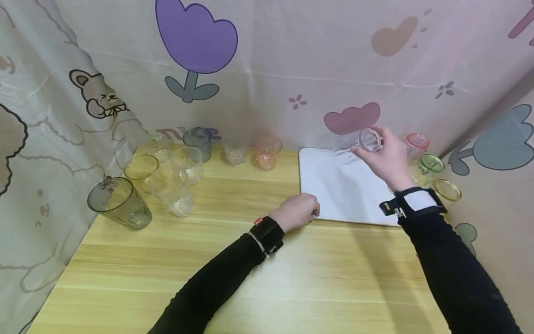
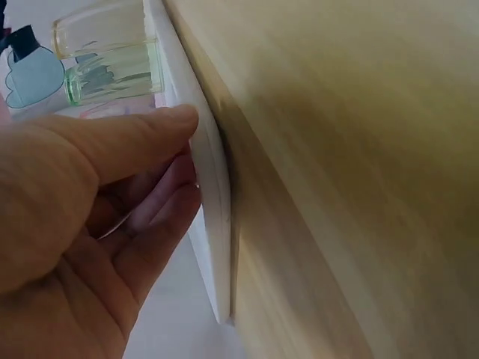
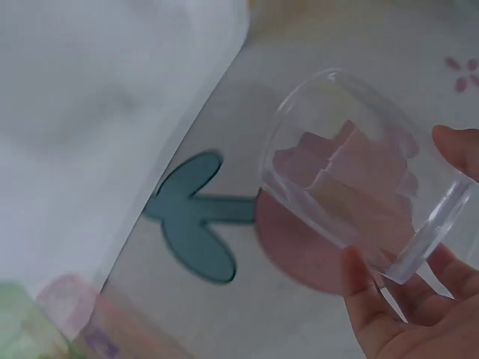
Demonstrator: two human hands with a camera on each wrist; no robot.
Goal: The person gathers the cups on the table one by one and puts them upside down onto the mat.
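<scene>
My right hand (image 1: 390,155) holds a clear glass (image 3: 340,172) by its thick base, thumb on one side and fingers on the other. In the head view the glass lies sideways in the air over the back of a white board (image 1: 342,195), its base towards me and its mouth to the left. At the board's near left corner rests my left hand (image 1: 296,211). The left wrist view shows its thumb (image 2: 179,120) and a fingertip touching the board's edge, fingers loosely bent.
On the left stand several glasses, among them a grey tumbler (image 1: 121,204) and a blue-grey one (image 1: 198,144). A small clear glass (image 1: 235,153) and an orange glass (image 1: 267,153) stand by the back cloth. Right of the board are red (image 1: 417,141), green (image 1: 429,164) and yellow-rimmed (image 1: 447,190) glasses.
</scene>
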